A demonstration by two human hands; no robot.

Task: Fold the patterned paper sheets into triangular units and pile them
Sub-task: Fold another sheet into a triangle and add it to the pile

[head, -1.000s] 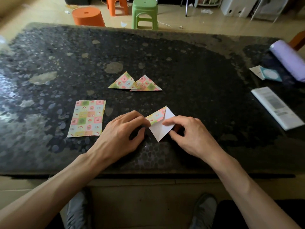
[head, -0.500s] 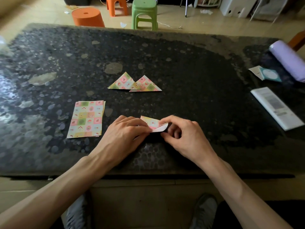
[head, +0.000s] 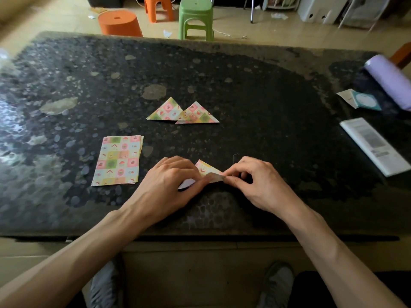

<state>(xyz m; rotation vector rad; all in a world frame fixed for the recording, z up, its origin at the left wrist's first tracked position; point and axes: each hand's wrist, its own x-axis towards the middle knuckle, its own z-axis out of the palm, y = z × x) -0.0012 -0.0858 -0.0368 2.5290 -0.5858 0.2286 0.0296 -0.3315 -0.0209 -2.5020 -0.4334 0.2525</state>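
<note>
Thumb and forefinger of each hand close on the half-folded paper (head: 206, 169): the left hand (head: 166, 187) pinches and hides its left part, leaving only a white sliver showing below. The right hand (head: 260, 185) pinches its right corner, the other fingers curled. What shows is a thin, creased peak in pastel checks, near the front edge of the speckled dark stone table (head: 255, 96); a flat stack of sheets (head: 117, 161) lies to its left, and two finished triangles (head: 178, 112), overlapping at one corner, lie beyond it.
</note>
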